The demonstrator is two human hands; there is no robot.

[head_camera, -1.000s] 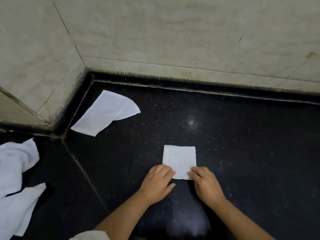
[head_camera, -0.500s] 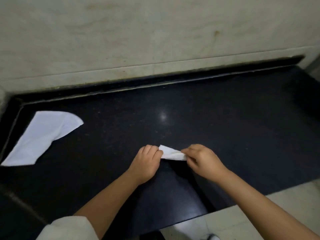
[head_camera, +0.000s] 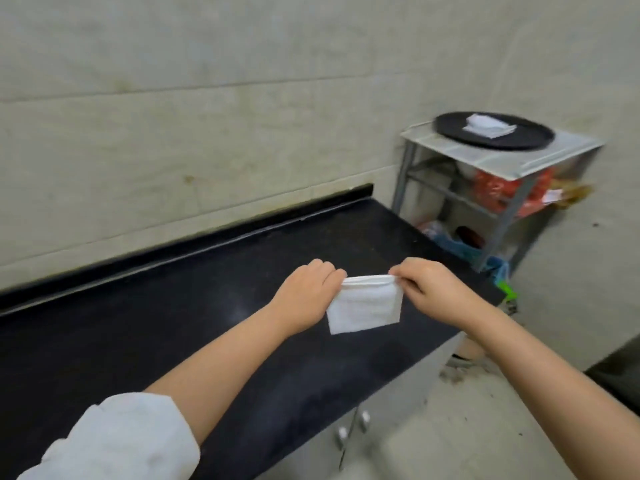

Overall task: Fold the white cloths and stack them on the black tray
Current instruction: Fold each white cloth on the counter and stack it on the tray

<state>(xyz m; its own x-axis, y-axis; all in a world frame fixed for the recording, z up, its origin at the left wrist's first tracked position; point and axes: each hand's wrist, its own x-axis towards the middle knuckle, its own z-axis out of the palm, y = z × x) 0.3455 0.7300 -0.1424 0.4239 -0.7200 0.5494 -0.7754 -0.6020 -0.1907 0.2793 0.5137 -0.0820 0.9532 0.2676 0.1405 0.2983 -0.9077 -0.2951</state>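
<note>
Both hands (head_camera: 367, 292) pinch the folded cloth's (head_camera: 364, 310) top corners, cloth hanging below.

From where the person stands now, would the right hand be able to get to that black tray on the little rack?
Probably yes, but not empty. The black tray sits on a rack past the counter's right end, with nothing visible between. The right hand and left hand both pinch the folded cloth, and an arm's stretch alone may fall short.

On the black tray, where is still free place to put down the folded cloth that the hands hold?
The black tray on the metal rack is bare along its left and near rim. Its far right part is crowded by the stacked cloths. The left hand and right hand hold the folded cloth above the bare black counter.
</note>
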